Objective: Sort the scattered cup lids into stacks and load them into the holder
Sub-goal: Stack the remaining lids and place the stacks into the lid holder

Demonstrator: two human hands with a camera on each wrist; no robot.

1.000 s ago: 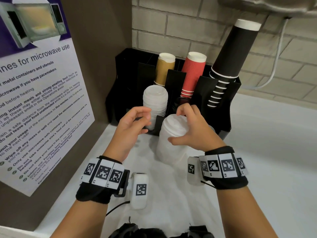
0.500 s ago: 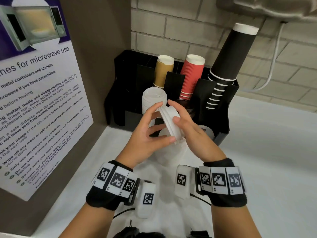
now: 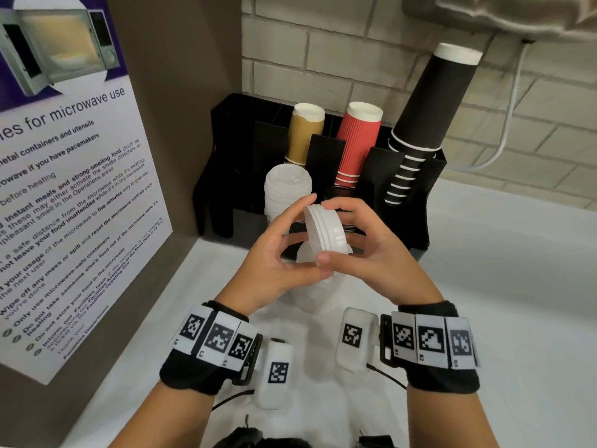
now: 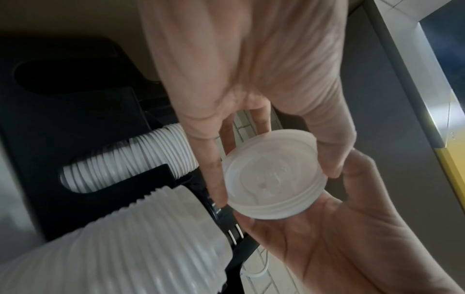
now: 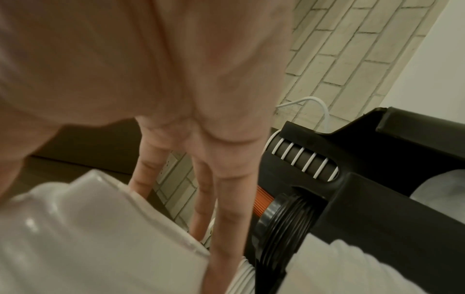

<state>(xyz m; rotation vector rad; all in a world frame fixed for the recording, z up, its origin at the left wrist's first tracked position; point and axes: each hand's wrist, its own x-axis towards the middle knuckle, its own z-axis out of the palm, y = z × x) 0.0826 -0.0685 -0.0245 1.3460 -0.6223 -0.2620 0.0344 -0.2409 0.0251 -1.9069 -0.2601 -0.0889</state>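
Note:
Both hands hold a small stack of white lids (image 3: 326,229) tilted on edge, just above a tall stack of white lids (image 3: 318,294) that stands on the counter. My left hand (image 3: 292,253) grips its left side between fingers and thumb. My right hand (image 3: 355,240) curls round its right side. The left wrist view shows the held lids' (image 4: 271,179) round face pinched at the rim. The black holder (image 3: 226,176) stands behind, against the wall. Its front left slot holds another white lid stack (image 3: 287,192).
Gold (image 3: 305,137), red (image 3: 357,143) and black (image 3: 429,108) cup stacks rise from the holder's back slots. Black lids (image 5: 284,216) sit in a front slot. A poster panel (image 3: 74,189) walls off the left. White counter (image 3: 500,302) lies to the right.
My right hand has lifted a few lids off the top of the standing stack. My left hand has come in, and both now hold them tilted on edge.

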